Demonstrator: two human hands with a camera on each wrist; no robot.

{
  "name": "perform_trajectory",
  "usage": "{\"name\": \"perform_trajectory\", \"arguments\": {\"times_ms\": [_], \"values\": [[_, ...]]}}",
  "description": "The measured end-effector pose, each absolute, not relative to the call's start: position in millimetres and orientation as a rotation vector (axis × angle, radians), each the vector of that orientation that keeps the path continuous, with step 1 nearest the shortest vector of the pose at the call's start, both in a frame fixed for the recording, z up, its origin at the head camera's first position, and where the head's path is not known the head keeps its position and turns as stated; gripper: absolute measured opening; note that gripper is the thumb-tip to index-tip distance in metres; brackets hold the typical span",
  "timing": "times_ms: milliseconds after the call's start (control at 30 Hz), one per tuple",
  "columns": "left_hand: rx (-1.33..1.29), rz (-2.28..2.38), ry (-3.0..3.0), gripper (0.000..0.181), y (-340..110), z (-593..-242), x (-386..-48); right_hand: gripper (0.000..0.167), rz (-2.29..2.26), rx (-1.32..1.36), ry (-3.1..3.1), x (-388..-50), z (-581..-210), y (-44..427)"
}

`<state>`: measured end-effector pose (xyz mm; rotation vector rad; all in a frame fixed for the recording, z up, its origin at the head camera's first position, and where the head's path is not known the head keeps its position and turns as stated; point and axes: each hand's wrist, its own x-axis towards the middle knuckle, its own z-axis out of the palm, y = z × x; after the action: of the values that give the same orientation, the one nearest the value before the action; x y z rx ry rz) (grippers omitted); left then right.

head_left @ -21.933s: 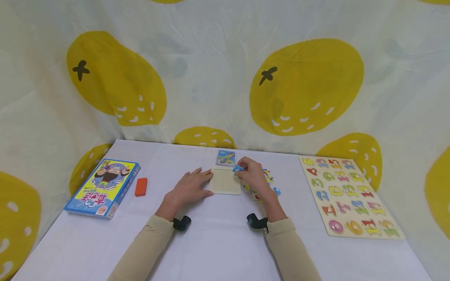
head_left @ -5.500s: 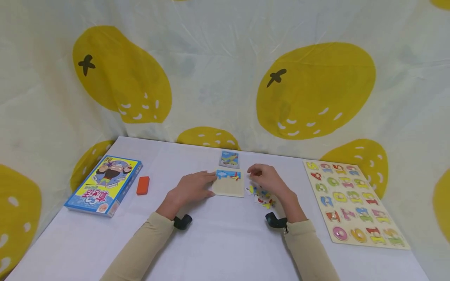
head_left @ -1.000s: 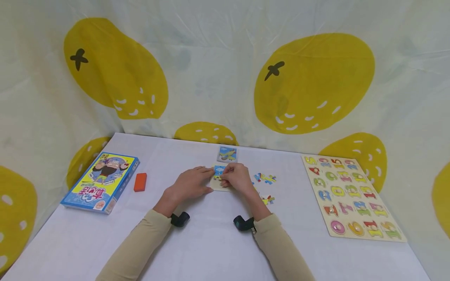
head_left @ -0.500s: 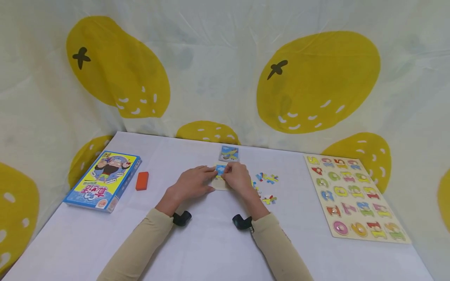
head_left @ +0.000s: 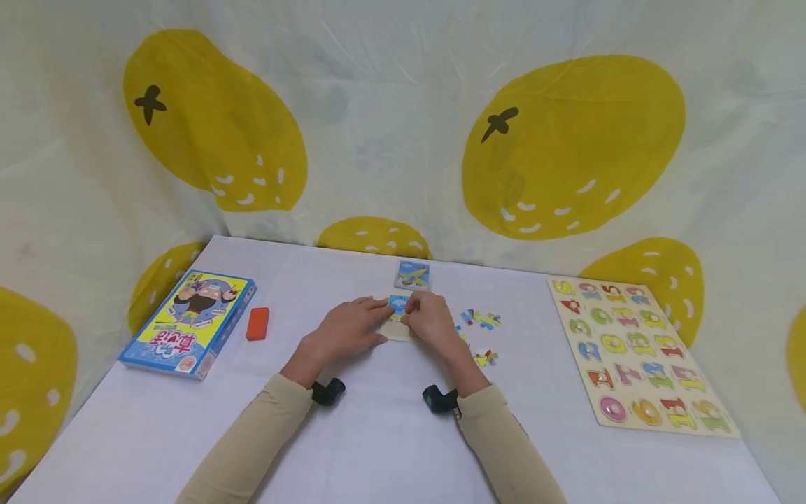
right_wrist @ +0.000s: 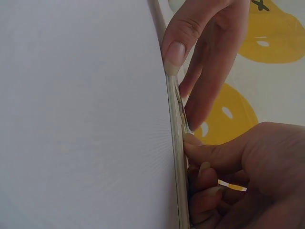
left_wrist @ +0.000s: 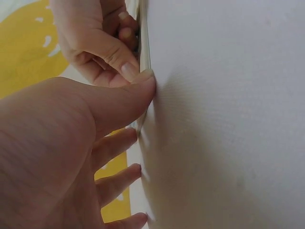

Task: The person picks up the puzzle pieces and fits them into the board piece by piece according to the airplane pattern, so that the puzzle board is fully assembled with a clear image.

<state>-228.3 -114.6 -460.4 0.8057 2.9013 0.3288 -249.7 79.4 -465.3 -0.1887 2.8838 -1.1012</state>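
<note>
A small wooden puzzle tray (head_left: pixel 397 332) lies flat mid-table, its far part covered by blue and yellow jigsaw pieces (head_left: pixel 398 304). My left hand (head_left: pixel 352 327) rests at the tray's left side, fingers spread and thumb at the near left corner; the left wrist view shows the thumb (left_wrist: pixel 126 100) touching its edge. My right hand (head_left: pixel 432 323) is over the tray's right part, its thumb and curled fingers pinching a puzzle piece at the surface. That piece is mostly hidden by the fingers. In the right wrist view the right thumb (right_wrist: pixel 217 156) is against the tray.
Loose jigsaw pieces (head_left: pixel 483 320) lie right of the tray, with more (head_left: pixel 485 358) nearer. A plane picture card (head_left: pixel 413 275) lies behind it. At left are a boxed game (head_left: pixel 189 323) and a red block (head_left: pixel 257 324); at right, a number board (head_left: pixel 636 353).
Over the last second the right hand has stayed over the tray, shifting slightly. Compared with 21.9 seconds ago, the bare tray now carries pieces, and the loose pile is smaller and spread out.
</note>
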Motion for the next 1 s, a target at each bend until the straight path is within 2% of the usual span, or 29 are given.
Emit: {"name": "perform_trajectory", "arguments": {"times_ms": [200,467,733,1000], "values": [[0.835,0.330,2.906,0.059,-115.8,-459.8,-226.7,0.011,-1.125,-0.208,2.887,-250.3,-465.2,80.8],[0.846,0.310,2.909,0.058,-114.3,-456.1,-225.7,0.008,-1.398,-0.245,2.647,-256.0,-463.2,104.3],[0.826,0.291,2.892,0.058,-111.7,-454.2,-225.7,0.009,-1.285,-0.262,2.761,-255.6,-452.2,129.7],[0.798,0.275,2.901,0.059,-111.3,-450.7,-223.6,0.013,-1.229,-0.169,2.767,-252.7,-449.5,163.5]]}}
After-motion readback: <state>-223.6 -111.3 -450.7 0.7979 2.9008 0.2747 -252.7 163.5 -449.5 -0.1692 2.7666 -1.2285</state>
